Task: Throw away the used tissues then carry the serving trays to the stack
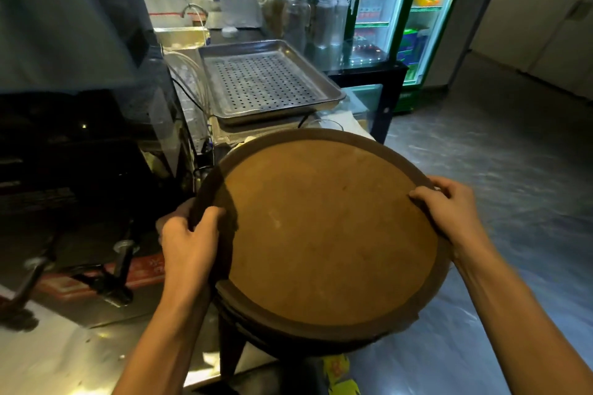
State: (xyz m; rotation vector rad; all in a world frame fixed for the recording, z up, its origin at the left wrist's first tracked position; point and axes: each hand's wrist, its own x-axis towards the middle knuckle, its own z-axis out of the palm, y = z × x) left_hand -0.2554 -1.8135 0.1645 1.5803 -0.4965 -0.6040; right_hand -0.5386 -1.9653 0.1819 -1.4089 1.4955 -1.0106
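Note:
A large round brown serving tray [321, 228] with a dark raised rim fills the middle of the head view. My left hand [189, 240] grips its left rim, thumb over the top. My right hand [449, 208] grips its right rim. Under the near edge, more dark round trays [288, 327] lie stacked, and the held tray sits on or just above them; I cannot tell which. The stack rests on a dark stand [231, 346]. No tissues are visible.
A perforated metal tray [266, 80] lies on the counter beyond. A black machine [73, 144] stands to the left on a steel counter [64, 359]. Clear containers [288, 9] and a lit drinks fridge [404, 9] stand behind. Grey floor [513, 170] spreads right.

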